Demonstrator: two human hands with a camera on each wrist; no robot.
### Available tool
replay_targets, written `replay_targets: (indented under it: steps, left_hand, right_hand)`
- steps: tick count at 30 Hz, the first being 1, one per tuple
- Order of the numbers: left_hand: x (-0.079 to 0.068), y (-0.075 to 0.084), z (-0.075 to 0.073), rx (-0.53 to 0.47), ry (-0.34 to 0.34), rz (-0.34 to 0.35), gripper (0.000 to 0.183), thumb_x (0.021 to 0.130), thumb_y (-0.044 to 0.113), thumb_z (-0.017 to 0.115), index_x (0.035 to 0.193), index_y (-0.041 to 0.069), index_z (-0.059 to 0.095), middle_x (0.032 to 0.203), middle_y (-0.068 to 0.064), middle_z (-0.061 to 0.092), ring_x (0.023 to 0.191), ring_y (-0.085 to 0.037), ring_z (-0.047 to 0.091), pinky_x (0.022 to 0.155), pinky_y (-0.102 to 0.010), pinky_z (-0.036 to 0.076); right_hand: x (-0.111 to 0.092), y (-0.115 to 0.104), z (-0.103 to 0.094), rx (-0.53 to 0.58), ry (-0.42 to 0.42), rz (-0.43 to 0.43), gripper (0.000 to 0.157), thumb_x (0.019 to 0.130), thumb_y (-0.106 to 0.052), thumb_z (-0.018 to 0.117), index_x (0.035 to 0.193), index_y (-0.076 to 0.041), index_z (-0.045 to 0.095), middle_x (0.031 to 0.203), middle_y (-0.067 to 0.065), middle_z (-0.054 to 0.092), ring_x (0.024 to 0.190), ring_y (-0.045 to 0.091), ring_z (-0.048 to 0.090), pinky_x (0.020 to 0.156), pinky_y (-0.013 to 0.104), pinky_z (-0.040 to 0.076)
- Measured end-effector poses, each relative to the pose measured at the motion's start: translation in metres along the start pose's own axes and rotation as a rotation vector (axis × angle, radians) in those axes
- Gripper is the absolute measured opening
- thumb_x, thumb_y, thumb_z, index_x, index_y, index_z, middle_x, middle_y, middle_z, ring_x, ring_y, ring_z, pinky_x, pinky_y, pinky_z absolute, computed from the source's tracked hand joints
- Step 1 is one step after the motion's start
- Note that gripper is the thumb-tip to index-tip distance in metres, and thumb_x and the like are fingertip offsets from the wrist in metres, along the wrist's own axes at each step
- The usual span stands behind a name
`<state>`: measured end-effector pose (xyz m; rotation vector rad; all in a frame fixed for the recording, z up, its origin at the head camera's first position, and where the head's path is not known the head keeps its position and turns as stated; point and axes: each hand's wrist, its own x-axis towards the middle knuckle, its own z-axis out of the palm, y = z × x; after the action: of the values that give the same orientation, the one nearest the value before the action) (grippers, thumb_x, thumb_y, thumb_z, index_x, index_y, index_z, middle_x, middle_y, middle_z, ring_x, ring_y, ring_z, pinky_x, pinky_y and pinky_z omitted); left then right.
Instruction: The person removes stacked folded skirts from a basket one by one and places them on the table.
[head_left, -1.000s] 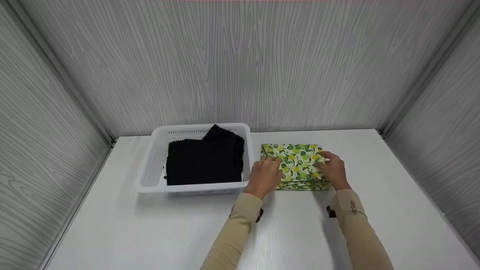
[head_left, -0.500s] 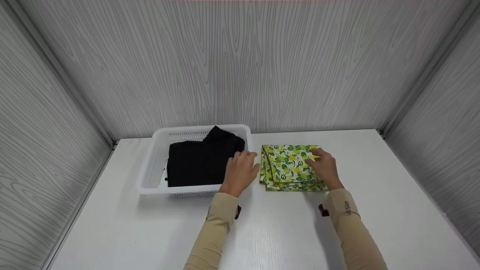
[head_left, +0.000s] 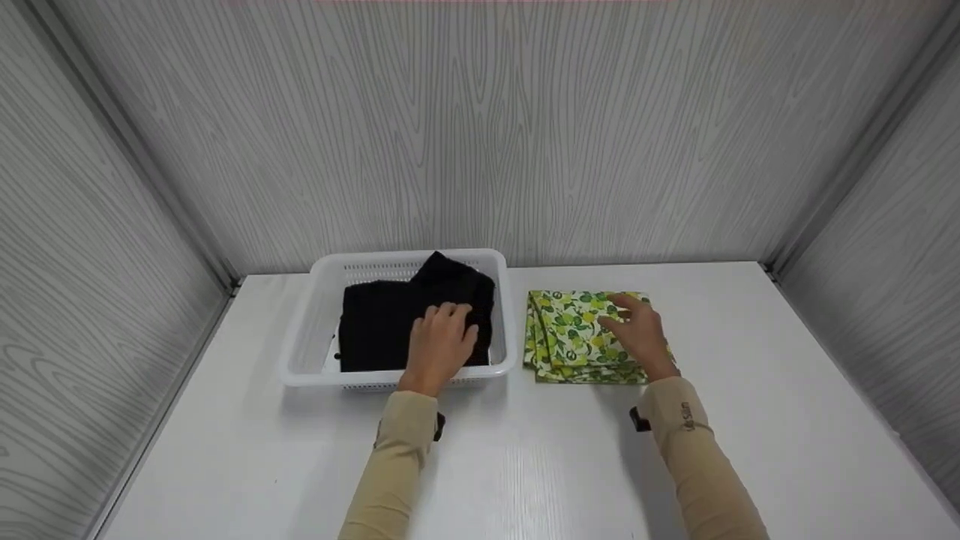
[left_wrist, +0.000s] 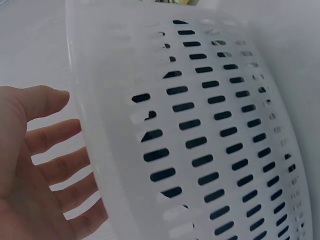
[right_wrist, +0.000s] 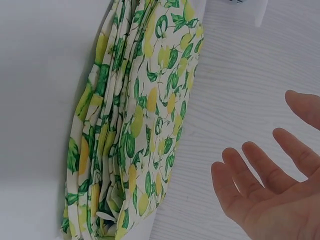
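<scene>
In the head view my left hand (head_left: 439,343) hovers over the front of a white perforated basket (head_left: 300,345), above the folded black cloth (head_left: 382,322) lying in it. The left wrist view shows that hand (left_wrist: 47,165) with spread, relaxed fingers beyond the basket's rim (left_wrist: 92,140), holding nothing. My right hand (head_left: 637,334) is above the right part of a folded cloth (head_left: 574,330) printed with lemons and green leaves. Seen from the right wrist, its fingers (right_wrist: 270,172) are loosely bent and apart from the layered lemon-print cloth (right_wrist: 160,100).
Basket and lemon-print cloth stand side by side on a white table (head_left: 555,465). A grey wood-grain wall (head_left: 480,135) rises behind them, with side walls at left and right. The basket's raised rim lies between the table front and the black cloth.
My left hand has left the lemon-print cloth and moved left over the basket. The right hand has shifted slightly left above the cloth, which lies in place.
</scene>
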<state>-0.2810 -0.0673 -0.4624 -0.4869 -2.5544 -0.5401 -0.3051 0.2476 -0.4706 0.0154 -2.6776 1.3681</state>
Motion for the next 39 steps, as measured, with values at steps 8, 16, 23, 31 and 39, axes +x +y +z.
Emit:
replay_targets:
  steps: [8, 16, 23, 31, 39]
  left_hand:
    - [-0.005, -0.016, -0.005, -0.010, 0.029, -0.020, 0.025, 0.096, 0.014, 0.070, 0.118, 0.001, 0.071, 0.112, -0.019, 0.070, 0.096, -0.036, 0.065, 0.077, -0.050, 0.055]
    - [-0.011, -0.028, -0.012, -0.007, 0.031, -0.053, 0.025, 0.095, 0.013, 0.071, 0.117, 0.000, 0.071, 0.110, -0.020, 0.070, 0.094, -0.037, 0.064, 0.076, -0.050, 0.054]
    - [-0.016, -0.038, -0.016, -0.007, 0.015, -0.085, 0.027, 0.095, 0.014, 0.071, 0.118, -0.001, 0.070, 0.111, -0.020, 0.069, 0.097, -0.038, 0.064, 0.079, -0.053, 0.053]
    - [-0.025, -0.051, -0.022, 0.018, 0.010, -0.109, 0.029, 0.096, 0.015, 0.070, 0.120, -0.001, 0.070, 0.112, -0.022, 0.069, 0.097, -0.040, 0.064, 0.078, -0.053, 0.053]
    - [-0.032, -0.063, -0.025, 0.004, 0.024, -0.127, 0.029, 0.095, 0.013, 0.070, 0.119, -0.003, 0.069, 0.111, -0.023, 0.069, 0.095, -0.040, 0.064, 0.077, -0.054, 0.053]
  right_hand:
    - [0.002, -0.006, 0.006, 0.042, -0.028, -0.020, 0.048, 0.098, -0.010, 0.067, 0.141, 0.008, 0.054, 0.145, 0.027, 0.050, 0.131, 0.046, 0.048, 0.101, 0.055, 0.046]
    - [0.005, -0.022, 0.017, 0.092, -0.047, -0.088, 0.046, 0.096, -0.008, 0.068, 0.138, 0.007, 0.057, 0.141, 0.028, 0.054, 0.128, 0.045, 0.051, 0.102, 0.054, 0.047]
    - [0.006, -0.035, 0.029, 0.133, -0.070, -0.127, 0.045, 0.095, -0.005, 0.068, 0.136, 0.009, 0.058, 0.140, 0.029, 0.055, 0.127, 0.045, 0.053, 0.101, 0.053, 0.048]
    - [0.005, -0.051, 0.045, 0.171, -0.078, -0.180, 0.042, 0.093, -0.002, 0.068, 0.133, 0.009, 0.060, 0.136, 0.027, 0.058, 0.123, 0.044, 0.056, 0.101, 0.053, 0.047]
    - [0.002, -0.070, 0.064, 0.198, -0.096, -0.172, 0.040, 0.092, -0.001, 0.069, 0.131, 0.009, 0.062, 0.135, 0.025, 0.060, 0.123, 0.042, 0.058, 0.101, 0.049, 0.048]
